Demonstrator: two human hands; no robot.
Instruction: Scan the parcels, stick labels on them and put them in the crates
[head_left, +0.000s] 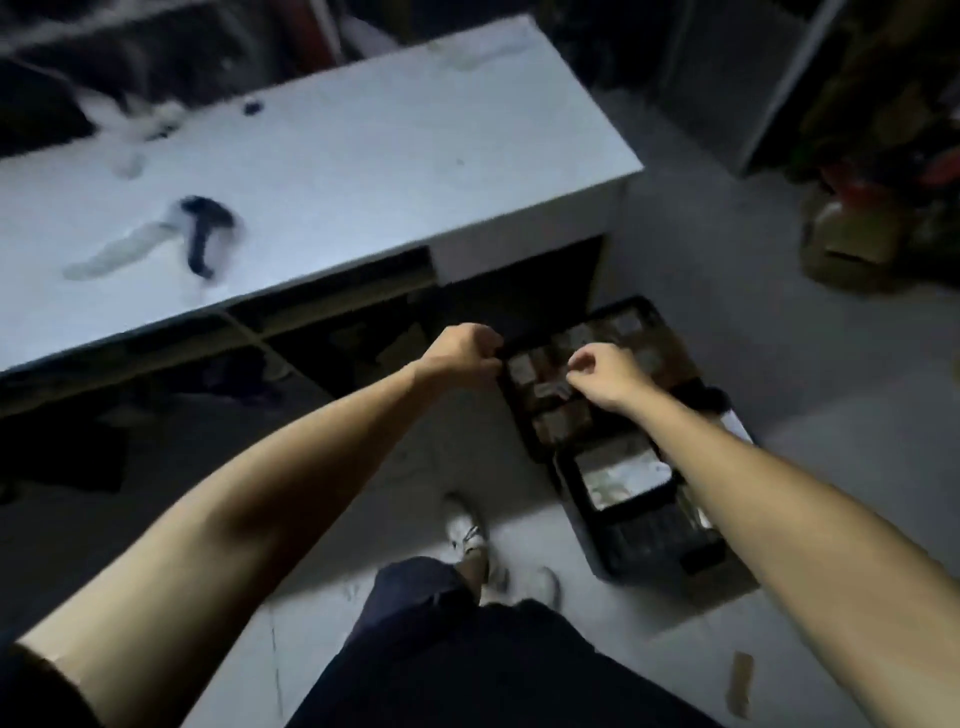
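Below, both arms reach toward a black crate (597, 395) of parcels at two o'clock, left hand (460, 353) curled at its rim, grip unclear, right hand (602, 371) loosely curled, holding nothing, scanner (205, 231) on bench (363, 171) at ten o'clock.

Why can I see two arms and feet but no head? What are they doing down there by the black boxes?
The camera sits on the person's head and looks down, so you see what they see. The left hand is curled at the edge of a black crate on the floor. The right hand hangs over it with curled fingers; the picture is too blurry to tell if it holds anything. Inside are brown parcels. A second crate stands nearer. On the white table lies a dark scanner.
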